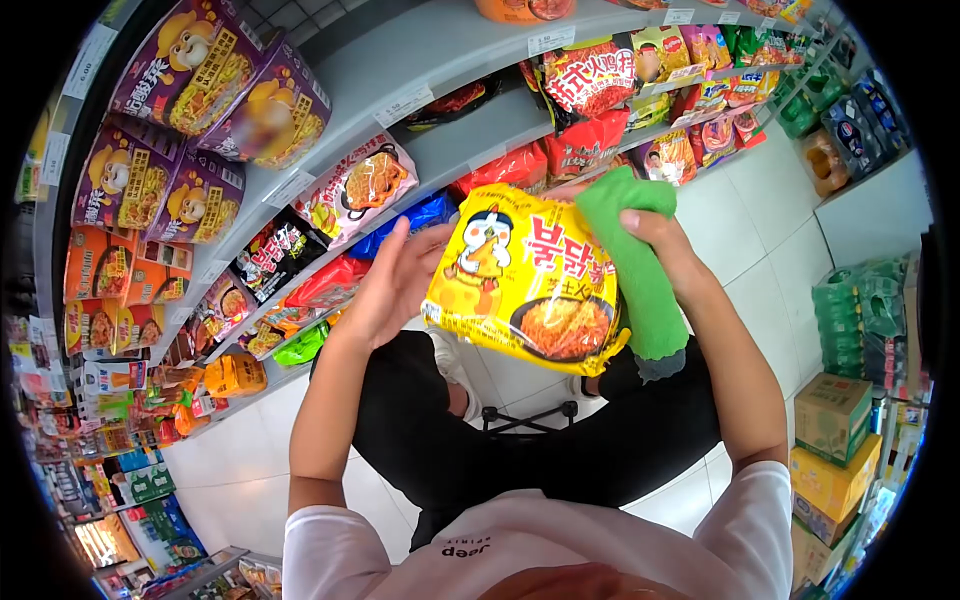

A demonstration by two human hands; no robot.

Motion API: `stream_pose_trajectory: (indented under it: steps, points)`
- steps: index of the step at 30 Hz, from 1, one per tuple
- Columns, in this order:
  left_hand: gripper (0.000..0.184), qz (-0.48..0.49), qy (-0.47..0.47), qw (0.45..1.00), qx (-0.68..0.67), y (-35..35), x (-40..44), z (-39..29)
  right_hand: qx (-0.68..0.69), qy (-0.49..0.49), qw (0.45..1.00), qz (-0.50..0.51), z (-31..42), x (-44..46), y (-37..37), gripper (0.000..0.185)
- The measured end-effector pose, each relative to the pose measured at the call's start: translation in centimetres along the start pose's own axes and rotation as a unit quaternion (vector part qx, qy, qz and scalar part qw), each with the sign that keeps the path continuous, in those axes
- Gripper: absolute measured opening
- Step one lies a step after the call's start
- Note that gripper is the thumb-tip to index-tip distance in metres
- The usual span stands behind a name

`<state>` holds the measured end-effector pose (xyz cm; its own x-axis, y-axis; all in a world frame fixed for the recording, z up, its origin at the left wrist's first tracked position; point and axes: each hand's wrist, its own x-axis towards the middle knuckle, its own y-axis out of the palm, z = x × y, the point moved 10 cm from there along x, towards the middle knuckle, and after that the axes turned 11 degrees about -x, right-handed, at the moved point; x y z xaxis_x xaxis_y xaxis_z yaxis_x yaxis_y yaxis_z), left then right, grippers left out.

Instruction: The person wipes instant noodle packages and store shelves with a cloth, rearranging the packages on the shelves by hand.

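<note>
A yellow packet of instant noodles [510, 270] hangs over my lap, its printed front facing up at me. My right hand [660, 248] grips a green cloth [640, 300] against the packet's right side; the thumb lies on the cloth, and most fingers are hidden behind cloth and packet. The cloth drapes down past the packet's lower right corner, ending in a dark tip. At the packet's left edge is my left hand [385, 285], thumb raised and fingers apart. Its fingertips reach toward the packet's back edge; whether they touch it I cannot tell.
Curved grey shelves [450, 140] hold noodle packets and purple noodle tubs [270, 105] ahead and left. A pink noodle packet [365, 185] stands near my left hand. Stacked cartons [835, 415] and green bottle packs [865, 310] stand right. A folding stool frame [525, 418] shows between my legs.
</note>
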<state>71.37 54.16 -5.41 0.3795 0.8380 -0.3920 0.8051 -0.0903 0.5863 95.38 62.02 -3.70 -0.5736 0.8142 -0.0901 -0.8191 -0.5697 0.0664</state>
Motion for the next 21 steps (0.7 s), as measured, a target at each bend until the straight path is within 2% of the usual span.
stream_pose_trajectory:
  steps: [2,4,5,6,9,11,13,14,19,21]
  points:
    - [0.074,0.086,-0.09,0.974,-0.19,1.8,-0.2,1.6,-0.037,-0.012,0.999,0.038,0.9,0.0,1.5,0.071]
    - [0.072,0.064,-0.064,0.987,-0.136,0.5,0.4,2.9,-0.073,-0.025,0.995,0.068,2.0,0.1,3.1,0.068]
    - [0.068,0.024,-0.071,0.994,-0.082,0.2,0.5,3.7,-0.061,-0.047,0.995,0.07,2.1,0.4,3.2,0.047]
    - [0.066,-0.014,-0.077,0.997,-0.028,0.7,0.6,3.8,-0.073,-0.04,0.995,0.051,2.1,0.5,3.0,0.051]
    - [0.062,-0.036,-0.03,0.998,-0.034,1.2,1.2,2.2,-0.075,-0.025,0.997,-0.001,3.3,0.1,2.0,0.062]
    - [0.062,-0.06,-0.001,0.998,-0.03,0.9,1.4,0.8,-0.093,-0.063,0.993,-0.037,4.8,-0.5,1.4,0.064]
    - [0.06,-0.068,0.064,0.995,0.04,1.4,1.7,-1.8,-0.138,-0.107,0.983,-0.049,6.0,-0.9,1.2,0.068]
    - [0.06,-0.069,0.094,0.991,0.063,1.6,1.8,-3.0,-0.124,-0.129,0.981,-0.075,6.3,-1.2,1.0,0.066]
    - [0.056,-0.098,0.107,0.987,0.069,1.8,2.3,-5.5,-0.074,-0.218,0.957,-0.178,8.3,-2.4,-0.6,0.054]
    - [0.054,-0.13,0.102,0.985,0.052,0.5,2.6,-6.1,-0.056,-0.216,0.956,-0.192,8.6,-3.1,-1.7,0.056]
